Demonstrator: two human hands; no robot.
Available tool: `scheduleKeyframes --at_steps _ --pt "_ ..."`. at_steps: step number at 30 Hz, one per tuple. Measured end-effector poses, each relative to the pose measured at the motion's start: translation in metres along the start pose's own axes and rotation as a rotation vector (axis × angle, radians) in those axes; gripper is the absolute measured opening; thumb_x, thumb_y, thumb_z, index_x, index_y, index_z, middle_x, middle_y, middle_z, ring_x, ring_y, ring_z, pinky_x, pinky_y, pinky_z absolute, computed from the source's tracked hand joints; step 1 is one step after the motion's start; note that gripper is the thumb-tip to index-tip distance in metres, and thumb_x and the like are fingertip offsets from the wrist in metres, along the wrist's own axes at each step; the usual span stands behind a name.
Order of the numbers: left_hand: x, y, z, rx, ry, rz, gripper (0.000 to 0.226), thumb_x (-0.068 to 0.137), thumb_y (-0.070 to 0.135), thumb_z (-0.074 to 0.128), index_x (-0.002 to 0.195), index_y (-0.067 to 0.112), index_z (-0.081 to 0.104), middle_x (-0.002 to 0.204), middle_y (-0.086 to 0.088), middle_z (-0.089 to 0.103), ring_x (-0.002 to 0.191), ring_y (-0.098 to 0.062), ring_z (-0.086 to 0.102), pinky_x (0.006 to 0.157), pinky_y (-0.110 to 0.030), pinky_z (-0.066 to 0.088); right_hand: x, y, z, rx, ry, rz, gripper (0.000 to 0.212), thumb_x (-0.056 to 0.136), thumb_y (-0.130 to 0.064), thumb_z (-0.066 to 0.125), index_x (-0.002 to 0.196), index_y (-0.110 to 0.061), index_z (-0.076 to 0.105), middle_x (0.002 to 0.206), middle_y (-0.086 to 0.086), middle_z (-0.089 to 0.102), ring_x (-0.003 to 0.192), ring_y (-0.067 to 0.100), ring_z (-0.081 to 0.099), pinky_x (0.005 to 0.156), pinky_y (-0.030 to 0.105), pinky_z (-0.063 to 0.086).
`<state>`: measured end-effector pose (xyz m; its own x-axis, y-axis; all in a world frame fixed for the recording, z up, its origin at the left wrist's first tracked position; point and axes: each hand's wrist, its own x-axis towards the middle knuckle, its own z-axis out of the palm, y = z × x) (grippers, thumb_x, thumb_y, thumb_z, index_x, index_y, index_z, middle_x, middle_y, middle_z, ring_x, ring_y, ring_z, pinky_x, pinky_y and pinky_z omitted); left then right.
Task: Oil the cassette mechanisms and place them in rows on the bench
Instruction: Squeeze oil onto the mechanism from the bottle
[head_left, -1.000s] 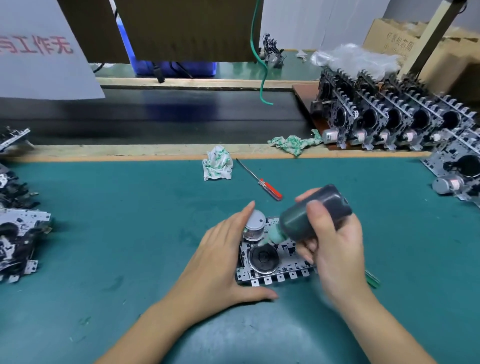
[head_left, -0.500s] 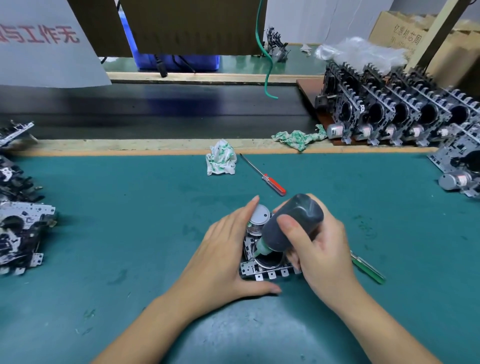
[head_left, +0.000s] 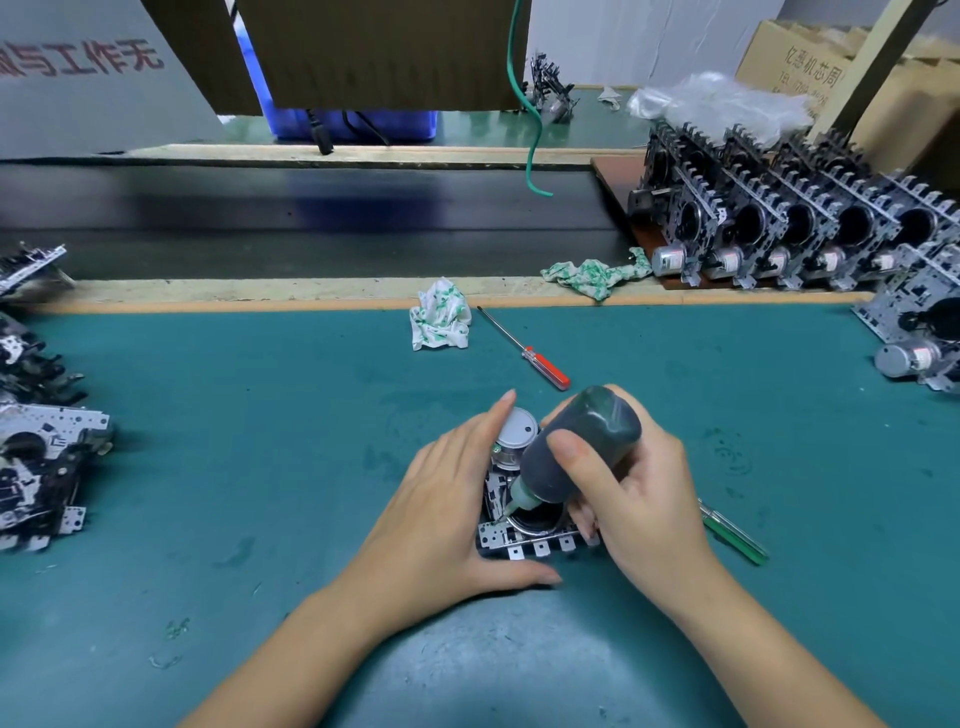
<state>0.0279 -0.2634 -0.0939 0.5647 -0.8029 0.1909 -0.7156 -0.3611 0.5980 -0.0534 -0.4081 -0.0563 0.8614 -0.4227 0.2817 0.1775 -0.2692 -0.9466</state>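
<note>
Now the oiling step: right hand, fingers wrapped round the bottle, touches its nozzle to the mechanism. Left hand, fingers straight and together, steadies it on the desk; next, probably a gentle squeeze.

Two bare forearms are showing from the lower edge, with no sleeves, gloves, watch or rings on them. The left hand and right hand are slim, with long fingers. The nails are showing short, plain and unpainted, clearest on the right thumb.
</note>
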Motion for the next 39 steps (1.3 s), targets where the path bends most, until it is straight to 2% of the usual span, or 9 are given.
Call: scheduleKeyframes --at_steps 6,11,15,22,25,29,33,36,39 --pt "-0.001 0.0 -0.003 0.001 -0.002 0.016 0.119 0.053 0.087 0.058 0.141 0.054 -0.015 0.139 0.043 0.003 0.129 0.017 0.014 0.105 -0.005 0.007 0.009 -0.012 -0.012 0.436 0.213 0.17 0.025 0.071 -0.044 0.064 0.073 -0.019 0.067 0.052 0.001 0.057 0.031 0.006 0.038 0.031 0.014 0.031" --pt "-0.004 0.002 -0.006 -0.174 0.079 0.015 0.075 0.078 0.081 0.034 0.142 0.049 0.012 0.143 0.033 0.024 0.131 0.008 0.029 0.107 -0.014 0.02 0.025 -0.02 -0.035 0.796 0.396 0.214 0.036 0.076 -0.046 0.056 0.088 -0.012 0.054 0.061 -0.004 0.057 0.042 0.004 0.039 0.037 0.014 0.035" --pt "-0.001 0.01 -0.006 -0.248 0.273 -0.131 0.053 0.081 0.067 0.039 0.128 0.043 0.037 0.122 0.02 0.053 0.116 0.001 0.048 0.1 -0.026 0.036 0.031 -0.023 -0.042 0.932 0.45 0.245 0.03 0.072 -0.044 0.057 0.083 -0.016 0.056 0.062 -0.004 0.06 0.046 0.004 0.042 0.039 0.014 0.036" --pt "0.032 0.041 0.0 -0.064 0.376 -0.258 0.03 0.091 0.026 0.061 0.119 0.032 0.057 0.083 0.025 0.052 0.074 -0.001 0.044 0.069 -0.013 0.03 0.033 -0.026 -0.05 1.023 0.46 0.278 0.028 0.071 -0.042 0.058 0.074 -0.016 0.067 0.065 -0.005 0.063 0.052 0.003 0.05 0.039 0.011 0.036" --pt "0.042 0.048 -0.006 -0.572 0.43 -0.441 0.022 0.096 0.014 0.052 0.105 0.029 0.064 0.087 0.012 0.064 0.08 0.004 0.057 0.076 -0.011 0.042 0.033 -0.029 -0.063 1.247 0.462 0.313 0.032 0.059 -0.045 0.07 0.066 -0.014 0.07 0.064 -0.002 0.056 0.045 0.003 0.047 0.038 0.009 0.038" --pt "0.041 0.054 -0.005 -1.753 0.228 -0.483 0.027 0.071 0.018 0.063 0.09 0.006 0.077 0.101 -0.017 0.071 0.084 -0.033 0.068 0.073 -0.039 0.058 0.028 -0.031 -0.058 1.244 0.439 0.325 0.046 0.041 -0.043 0.084 0.072 -0.014 0.067 0.07 0.0 0.057 0.046 0.004 0.049 0.035 0.01 0.037" --pt "0.031 0.061 0.001 -2.103 0.071 -0.271 0.031 0.082 0.001 0.067 0.11 -0.011 0.065 0.115 -0.032 0.061 0.106 -0.047 0.06 0.113 -0.05 0.018 0.019 -0.03 -0.026 0.971 0.325 0.354 0.03 0.06 -0.046 0.068 0.064 -0.017 0.068 0.06 -0.001 0.06 0.051 0.012 0.054 0.033 0.014 0.033" --pt "0.034 0.054 0.011 -2.117 0.186 -0.483 0.021 0.064 0.003 0.077 0.08 0.007 0.063 0.07 -0.019 0.063 0.067 -0.032 0.06 0.08 -0.042 0.052 0.01 -0.028 -0.013 0.781 0.274 0.333 0.042 0.054 -0.051 0.077 0.074 -0.016 0.066 0.062 0.0 0.063 0.057 0.014 0.058 0.04 0.015 0.038" --pt "0.031 0.049 0.022 -2.031 0.293 -0.706 0.037 0.043 0.013 0.067 0.067 0.014 0.039 0.059 0.0 0.036 0.051 -0.015 0.033 0.043 -0.023 0.037 0.006 -0.026 -0.006 0.698 0.268 0.351 0.039 0.058 -0.042 0.063 0.081 -0.01 0.058 0.06 -0.002 0.063 0.053 0.008 0.058 0.043 0.015 0.042"
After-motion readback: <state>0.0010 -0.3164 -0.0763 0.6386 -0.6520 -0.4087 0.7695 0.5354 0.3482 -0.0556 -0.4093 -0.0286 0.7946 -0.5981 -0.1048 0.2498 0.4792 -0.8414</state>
